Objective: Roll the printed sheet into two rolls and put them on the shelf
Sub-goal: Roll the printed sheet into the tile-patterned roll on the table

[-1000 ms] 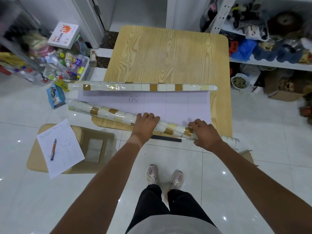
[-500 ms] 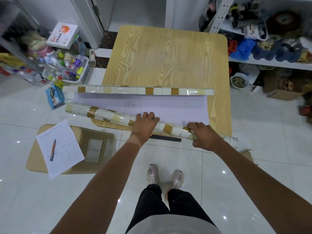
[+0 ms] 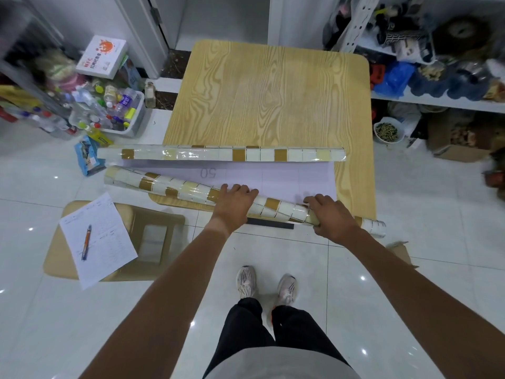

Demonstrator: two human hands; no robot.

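Note:
The printed tile-pattern sheet lies across the near part of the wooden table (image 3: 273,99), rolled from both ends. The far roll (image 3: 218,154) lies straight across the table by itself. The near roll (image 3: 164,187) lies slanted along the table's front edge, both ends overhanging. Between the rolls a narrow flat strip of the sheet's white back (image 3: 273,176) shows the number 50. My left hand (image 3: 235,203) curls over the near roll's middle. My right hand (image 3: 330,217) grips it near its right end. The white shelf (image 3: 437,101) stands at the right, crowded with things.
A low stool at the left carries a paper form (image 3: 95,239) and a pen (image 3: 86,242). A bin of bottles (image 3: 109,113) sits on the floor at the far left. A bowl (image 3: 388,131) and cardboard boxes lie under the shelf. A black strip (image 3: 270,223) lies below the table's front edge.
Under both hands the near roll has turned away from me, towards the far roll. The flat white strip between the rolls has grown narrower. The far roll has stayed put.

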